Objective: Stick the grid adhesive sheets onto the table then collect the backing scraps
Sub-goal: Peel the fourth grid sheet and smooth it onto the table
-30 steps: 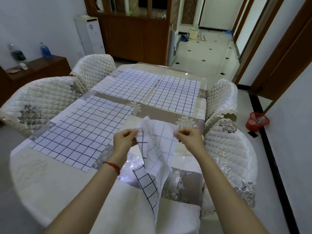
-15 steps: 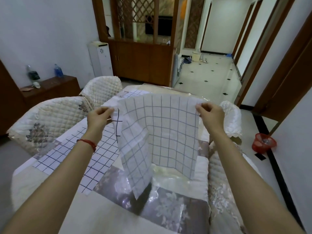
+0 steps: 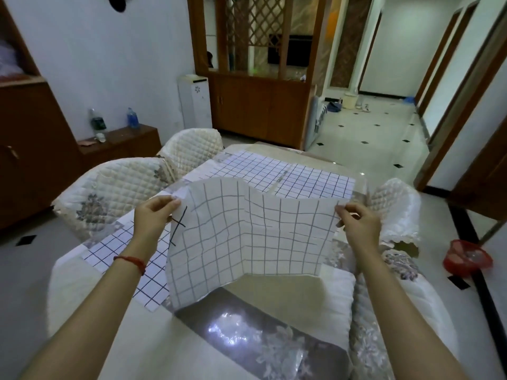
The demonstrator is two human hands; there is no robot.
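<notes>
Nearest the viewer, two bare forearms reach over the table (image 3: 153, 349), whose pale cloth carries a grey floral band under a glossy clear cover. The left hand (image 3: 153, 219), a red cord at its wrist, pinches the upper left corner of a grid sheet (image 3: 247, 242) between thumb and curled fingers; the right hand (image 3: 359, 223) pinches the upper right corner the same way. The sheet hangs spread in the air between the hands, above the tabletop, creased down its middle, its grid showing pale grey, with a few dark lines at the left edge. Whether its lower edge touches the cloth cannot be told.

Beyond and to the left, a stuck grid sheet (image 3: 120, 250) lies flat on the table, partly behind the left arm. Farther on, two more sheets (image 3: 274, 171) lie side by side at the far end. Quilted chairs (image 3: 109, 187) flank the table. A red basket (image 3: 466, 259) sits on the floor at right. A wooden cabinet (image 3: 260, 108) stands at the back.
</notes>
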